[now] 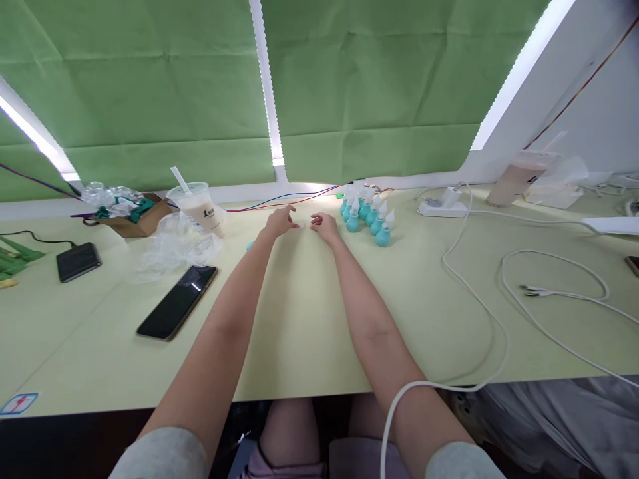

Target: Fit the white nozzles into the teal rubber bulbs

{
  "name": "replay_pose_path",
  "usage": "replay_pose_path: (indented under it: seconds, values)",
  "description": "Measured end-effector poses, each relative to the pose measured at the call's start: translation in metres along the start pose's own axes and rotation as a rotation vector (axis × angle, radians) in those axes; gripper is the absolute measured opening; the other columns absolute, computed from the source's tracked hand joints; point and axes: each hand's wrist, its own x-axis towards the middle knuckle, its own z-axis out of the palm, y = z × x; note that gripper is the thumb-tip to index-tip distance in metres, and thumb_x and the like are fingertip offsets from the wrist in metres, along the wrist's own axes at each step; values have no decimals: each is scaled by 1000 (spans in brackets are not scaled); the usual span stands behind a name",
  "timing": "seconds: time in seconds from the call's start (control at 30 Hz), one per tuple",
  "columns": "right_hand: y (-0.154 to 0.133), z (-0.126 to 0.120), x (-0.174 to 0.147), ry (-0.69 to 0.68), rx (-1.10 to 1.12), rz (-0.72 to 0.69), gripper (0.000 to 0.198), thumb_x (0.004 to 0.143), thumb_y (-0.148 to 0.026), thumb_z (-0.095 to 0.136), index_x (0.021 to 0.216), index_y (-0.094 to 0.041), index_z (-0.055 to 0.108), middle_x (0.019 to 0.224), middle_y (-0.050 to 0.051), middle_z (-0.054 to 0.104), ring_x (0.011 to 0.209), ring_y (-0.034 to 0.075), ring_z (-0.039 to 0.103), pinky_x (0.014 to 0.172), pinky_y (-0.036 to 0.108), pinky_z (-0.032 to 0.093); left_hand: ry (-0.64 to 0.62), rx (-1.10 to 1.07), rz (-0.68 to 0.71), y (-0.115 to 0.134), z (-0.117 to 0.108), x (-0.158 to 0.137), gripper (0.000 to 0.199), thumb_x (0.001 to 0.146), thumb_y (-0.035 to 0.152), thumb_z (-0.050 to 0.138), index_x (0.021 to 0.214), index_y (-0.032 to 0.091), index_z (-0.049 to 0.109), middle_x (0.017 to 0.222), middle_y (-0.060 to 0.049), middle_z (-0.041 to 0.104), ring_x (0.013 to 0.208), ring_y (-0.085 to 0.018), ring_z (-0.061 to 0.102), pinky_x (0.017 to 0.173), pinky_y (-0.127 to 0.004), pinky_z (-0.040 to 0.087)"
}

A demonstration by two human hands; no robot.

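My left hand (282,221) is over the table with its fingers curved and apart. Close to its fingertips is a small pale, see-through thing (300,224), too faint to name. Facing it across a narrow gap, my right hand (324,226) has its fingers bent and slightly apart, and I see nothing between them. Just right of that hand, several small teal squeeze bottles (383,235) with pointed translucent tips stand upright in a group. Part of another teal thing (250,245) shows beside my left forearm, which hides the rest.
A phone (178,303) and a crumpled plastic bag (180,247) lie left, near a drink cup (200,206) with a straw and a cardboard box (142,221). At right are a power strip (443,209) and a white cable (462,279) that crosses my right forearm.
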Motion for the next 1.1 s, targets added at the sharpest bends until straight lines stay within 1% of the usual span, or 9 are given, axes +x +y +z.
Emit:
replay_pose_path:
  seconds: [0.1,0.27,0.37,0.47,0.57,0.67,0.8,0.97,1.1]
  values:
    - [-3,-3,-7,38,-11,4,44,62,-7,68,105,-17,63,88,1,66,69,11,61,81,30,52,64,213,-61,1,-17,-29,53,78,43,66,122,19,52,117,-15,61,120,-31,45,89,-36,40]
    - [-21,-10,-36,108,-28,-36,61,61,-6,65,120,-15,56,108,7,59,68,10,60,80,30,51,-78,375,-217,-5,-30,-95,33,85,37,57,107,14,62,117,-20,58,113,-35,50,88,-42,40]
    - [-38,-13,-66,161,-78,-144,47,68,-7,58,114,-18,60,107,6,59,69,12,59,79,30,50,5,342,-181,-7,-24,-124,28,84,21,53,111,18,61,114,-15,61,109,-31,53,86,-39,41]
    - [-54,-15,-101,187,-152,-283,31,79,-15,53,107,-21,65,105,6,61,75,14,60,80,30,49,96,249,-75,0,-14,-138,32,82,16,52,112,21,61,112,-12,63,110,-29,52,87,-39,40]
    - [-64,-19,-130,104,-127,-323,29,84,-27,55,110,-24,66,112,6,62,90,16,61,82,30,48,188,113,94,17,-4,-142,32,83,15,52,113,21,61,112,-9,64,112,-27,50,90,-39,39]
    - [-66,-26,-146,-85,61,-163,32,87,-39,51,112,-25,67,110,4,67,90,16,63,78,28,49,244,-31,234,34,3,-150,29,84,15,52,110,21,61,111,-8,64,113,-24,49,95,-36,37]
    - [-69,-34,-149,-230,348,-9,44,87,-53,46,110,-23,68,95,4,72,74,13,66,69,25,48,211,-260,214,44,6,-164,30,87,25,48,116,20,54,112,-8,63,106,-21,54,92,-34,40]
    - [-80,-29,-151,-130,381,-59,38,66,-47,71,93,-21,71,83,2,71,65,13,61,71,28,50,64,-773,46,43,4,-165,27,91,39,39,104,19,52,86,-3,64,81,-15,59,76,-28,46]
    - [-87,-23,-156,65,298,-114,27,68,-40,69,89,-22,70,82,1,68,59,12,57,65,28,49,-101,-1191,19,45,5,-160,29,88,45,45,92,17,52,70,-1,59,65,-12,58,74,-30,51]
